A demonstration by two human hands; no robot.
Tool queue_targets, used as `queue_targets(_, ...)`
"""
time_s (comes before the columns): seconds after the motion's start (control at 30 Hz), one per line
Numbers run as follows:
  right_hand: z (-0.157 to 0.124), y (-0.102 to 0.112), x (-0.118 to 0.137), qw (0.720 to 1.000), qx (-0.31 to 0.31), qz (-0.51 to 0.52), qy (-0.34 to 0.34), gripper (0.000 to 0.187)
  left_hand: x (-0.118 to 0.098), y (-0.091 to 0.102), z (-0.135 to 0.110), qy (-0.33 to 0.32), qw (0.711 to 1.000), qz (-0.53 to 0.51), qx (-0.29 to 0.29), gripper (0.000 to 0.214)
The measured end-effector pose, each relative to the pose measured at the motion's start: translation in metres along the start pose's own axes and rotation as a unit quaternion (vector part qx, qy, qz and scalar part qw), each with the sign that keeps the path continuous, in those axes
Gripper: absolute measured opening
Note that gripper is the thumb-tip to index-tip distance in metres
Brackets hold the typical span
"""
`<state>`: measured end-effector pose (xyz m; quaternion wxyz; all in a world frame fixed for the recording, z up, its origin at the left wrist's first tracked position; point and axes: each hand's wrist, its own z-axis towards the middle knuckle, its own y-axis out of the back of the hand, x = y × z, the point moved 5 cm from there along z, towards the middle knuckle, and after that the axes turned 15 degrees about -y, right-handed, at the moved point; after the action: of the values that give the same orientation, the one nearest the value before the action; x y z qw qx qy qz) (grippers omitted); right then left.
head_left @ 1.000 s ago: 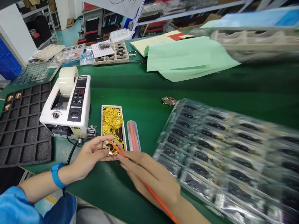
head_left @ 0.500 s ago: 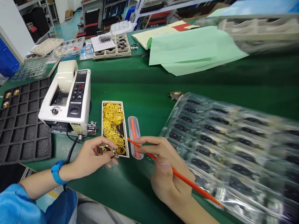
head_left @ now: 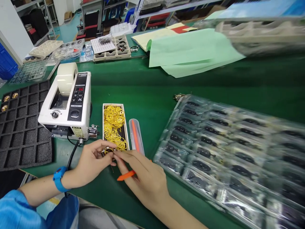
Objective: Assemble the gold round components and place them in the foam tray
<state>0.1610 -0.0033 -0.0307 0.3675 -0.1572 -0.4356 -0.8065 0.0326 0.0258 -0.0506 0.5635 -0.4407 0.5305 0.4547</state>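
Between the thumb and fingers of my left hand (head_left: 89,163) is a small round watch movement (head_left: 107,150), gold and dark, with a bit of yellow on it. My right hand (head_left: 149,176) has its fingertips against the right edge of this part. A thin orange stick (head_left: 126,175) is tucked in my right hand, its pointed end sticking out below the fingers. Just beyond both hands lies a narrow white box (head_left: 104,124) of yellow rings (head_left: 113,127). Beside it, a clear plastic case (head_left: 140,133) holds another orange stick, partly hidden by my right hand.
A white tape dispenser (head_left: 82,119) stands at left, next to a black foam tray (head_left: 26,133) with gold parts. Clear compartment trays (head_left: 190,165) with dark parts fill the right side. Green sheets (head_left: 181,47) lie at the back.
My right hand has moved left to the watch movement. The orange stick has turned in it, from pointing at the box to pointing down-left. My left hand has barely moved.
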Motion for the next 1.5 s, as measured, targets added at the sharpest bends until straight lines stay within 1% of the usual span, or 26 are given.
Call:
queue_targets(0.07, 0.001, -0.001, -0.003, 1.000, -0.005, 0.003, -0.019, 0.008, -0.001, 0.000, -0.002, -0.021, 0.999, 0.041, 0.002, 0.025)
queue_targets(0.23, 0.004, -0.004, -0.007, 0.998, -0.007, 0.006, -0.062, 0.007, -0.007, -0.007, -0.008, -0.070, 0.992, 0.091, 0.053, 0.045)
queue_targets(0.43, 0.008, -0.004, -0.008, 0.994, 0.004, 0.029, -0.102, 0.008, -0.008, -0.010, -0.012, -0.105, 0.983, 0.114, 0.096, 0.048)
queue_targets(0.6, 0.013, -0.003, -0.008, 0.992, 0.041, 0.074, -0.090, 0.016, -0.007, -0.010, -0.014, -0.112, 0.974, 0.151, 0.127, 0.048)
queue_targets(0.67, 0.014, -0.001, -0.006, 0.988, 0.064, 0.109, -0.088, 0.017, -0.006, -0.009, -0.013, -0.106, 0.972, 0.173, 0.122, 0.048)
queue_targets(0.73, 0.014, -0.001, -0.006, 0.976, 0.108, 0.154, -0.111, 0.017, -0.004, -0.005, -0.010, -0.092, 0.974, 0.180, 0.101, 0.048)
queue_targets(0.8, 0.014, 0.000, -0.011, 0.958, 0.133, 0.199, -0.159, 0.016, -0.001, -0.001, -0.008, -0.082, 0.982, 0.154, 0.069, 0.049)
queue_targets(0.87, 0.014, 0.003, -0.024, 0.942, 0.129, 0.218, -0.219, 0.015, 0.000, 0.003, -0.005, -0.081, 0.991, 0.104, 0.038, 0.049)
queue_targets(0.9, 0.014, 0.002, -0.033, 0.937, 0.133, 0.208, -0.247, 0.016, 0.001, 0.005, -0.004, -0.082, 0.993, 0.079, 0.028, 0.048)
queue_targets(0.93, 0.014, 0.000, -0.040, 0.933, 0.151, 0.184, -0.270, 0.019, 0.001, 0.006, -0.003, -0.082, 0.995, 0.060, 0.023, 0.047)
queue_targets(0.97, 0.013, -0.004, -0.047, 0.930, 0.183, 0.145, -0.284, 0.022, 0.000, 0.007, -0.002, -0.083, 0.995, 0.050, 0.020, 0.045)
queue_targets(1.03, 0.011, -0.011, -0.054, 0.922, 0.252, 0.060, -0.288, 0.021, -0.001, 0.009, -0.001, -0.084, 0.995, 0.056, 0.017, 0.040)
queue_targets(1.07, 0.009, -0.013, -0.055, 0.919, 0.272, 0.030, -0.283, 0.018, -0.002, 0.010, -0.001, -0.085, 0.994, 0.065, 0.015, 0.037)
queue_targets(1.13, 0.007, -0.011, -0.049, 0.919, 0.282, 0.005, -0.275, 0.010, -0.004, 0.013, 0.000, -0.090, 0.993, 0.078, 0.004, 0.029)
queue_targets(1.17, 0.006, -0.008, -0.045, 0.921, 0.279, 0.007, -0.271, 0.008, -0.005, 0.014, 0.000, -0.092, 0.993, 0.077, -0.003, 0.026)
queue_targets(1.23, 0.006, 0.001, -0.039, 0.929, 0.266, 0.007, -0.258, 0.009, -0.003, 0.018, 0.001, -0.090, 0.994, 0.063, -0.019, 0.023)
queue_targets(1.3, 0.008, 0.018, -0.046, 0.944, 0.226, -0.045, -0.238, 0.012, 0.000, 0.022, 0.003, -0.081, 0.995, 0.053, -0.033, 0.024)
queue_targets(1.37, 0.013, 0.044, -0.070, 0.949, 0.162, -0.146, -0.228, 0.014, 0.003, 0.026, 0.005, -0.075, 0.995, 0.057, -0.044, 0.026)
queue_targets(1.43, 0.018, 0.077, -0.109, 0.935, 0.106, -0.228, -0.249, 0.018, 0.005, 0.030, 0.008, -0.074, 0.994, 0.064, -0.053, 0.027)
queue_targets(1.47, 0.020, 0.095, -0.129, 0.925, 0.085, -0.260, -0.265, 0.019, 0.007, 0.032, 0.009, -0.073, 0.994, 0.063, -0.058, 0.027)
queue_targets(1.5, 0.020, 0.112, -0.148, 0.913, 0.076, -0.287, -0.278, 0.021, 0.008, 0.034, 0.010, -0.071, 0.994, 0.057, -0.061, 0.028)
